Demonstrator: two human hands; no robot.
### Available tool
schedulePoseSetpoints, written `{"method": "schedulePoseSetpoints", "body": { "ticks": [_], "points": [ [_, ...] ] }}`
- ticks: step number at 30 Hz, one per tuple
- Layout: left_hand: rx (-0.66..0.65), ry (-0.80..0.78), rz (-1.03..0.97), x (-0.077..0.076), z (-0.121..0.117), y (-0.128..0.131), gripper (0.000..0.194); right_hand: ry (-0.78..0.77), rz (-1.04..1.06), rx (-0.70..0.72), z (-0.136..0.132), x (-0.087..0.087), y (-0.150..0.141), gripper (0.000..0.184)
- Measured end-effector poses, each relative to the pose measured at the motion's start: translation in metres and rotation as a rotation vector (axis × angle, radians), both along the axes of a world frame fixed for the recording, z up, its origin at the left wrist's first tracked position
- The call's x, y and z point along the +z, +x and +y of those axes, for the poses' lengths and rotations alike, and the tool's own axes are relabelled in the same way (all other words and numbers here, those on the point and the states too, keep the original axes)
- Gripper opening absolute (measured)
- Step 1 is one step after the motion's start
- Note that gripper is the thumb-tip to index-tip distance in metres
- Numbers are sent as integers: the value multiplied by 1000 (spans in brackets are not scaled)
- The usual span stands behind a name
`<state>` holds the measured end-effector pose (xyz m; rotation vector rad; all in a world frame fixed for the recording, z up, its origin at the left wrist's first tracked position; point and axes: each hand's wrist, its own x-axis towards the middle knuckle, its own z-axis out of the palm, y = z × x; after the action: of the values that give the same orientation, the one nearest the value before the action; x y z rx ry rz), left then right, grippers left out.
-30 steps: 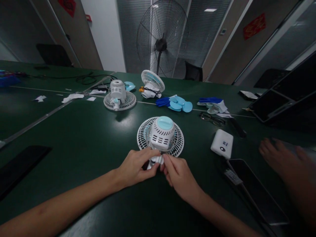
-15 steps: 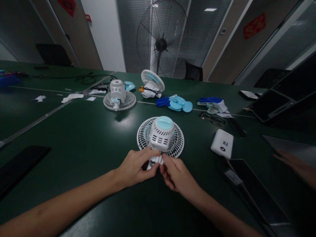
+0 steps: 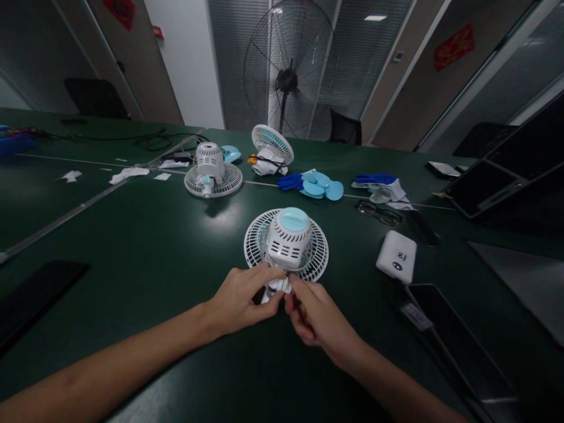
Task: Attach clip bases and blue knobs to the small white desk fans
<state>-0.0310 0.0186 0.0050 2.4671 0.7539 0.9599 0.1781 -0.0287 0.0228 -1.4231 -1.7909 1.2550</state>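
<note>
Face down in the middle of the table lies a small white fan (image 3: 286, 249), its round grille under the motor housing, which has a light blue cap (image 3: 294, 220). The fan's white neck joint (image 3: 280, 285) points toward me. My left hand (image 3: 247, 296) is closed round this joint, thumb below and forefinger above. At the joint's right end, my right hand (image 3: 315, 308) pinches with thumb and forefinger. Whatever lies between those fingertips is hidden or too small to make out.
Behind stand a second face-down fan (image 3: 210, 164) and a tilted fan (image 3: 271, 150). Light blue fan blades (image 3: 321, 185) lie on blue gloves (image 3: 289, 181). To the right are glasses (image 3: 379, 212), a white power bank (image 3: 397, 257) and a phone (image 3: 458, 341). A black slab (image 3: 42, 294) lies left.
Both hands stay at the neck joint; my right hand's lower fingers have shifted slightly. Another person's hand at the right edge has gone out of view.
</note>
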Motion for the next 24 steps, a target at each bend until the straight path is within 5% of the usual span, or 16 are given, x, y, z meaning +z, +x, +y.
{"method": "schedulePoseSetpoints", "body": {
  "ticks": [3, 7, 9, 15, 17, 22, 24],
  "points": [
    [-6, -2, -13, -1, 0, -1, 28, -90, 3, -20, -2, 1, -3, 57],
    [1, -11, 6, -2, 0, -1, 28, 416, -338, 19, 2, -4, 5, 37],
    [10, 0, 12, -1, 0, -1, 28, 526, -396, 48, 4, -4, 8, 36],
    [-2, 7, -5, -1, 0, 0, 28, -48, 37, -74, -2, 8, -6, 61],
    [-3, 8, -6, -1, 0, 0, 28, -118, 31, -48, -3, 7, -7, 62],
    [5, 1, 14, -3, 0, -1, 26, 470, -418, 38, 1, -3, 6, 42],
    [8, 6, 16, -3, 0, -1, 26, 574, -520, 83, 3, -5, 10, 41]
  ]
}}
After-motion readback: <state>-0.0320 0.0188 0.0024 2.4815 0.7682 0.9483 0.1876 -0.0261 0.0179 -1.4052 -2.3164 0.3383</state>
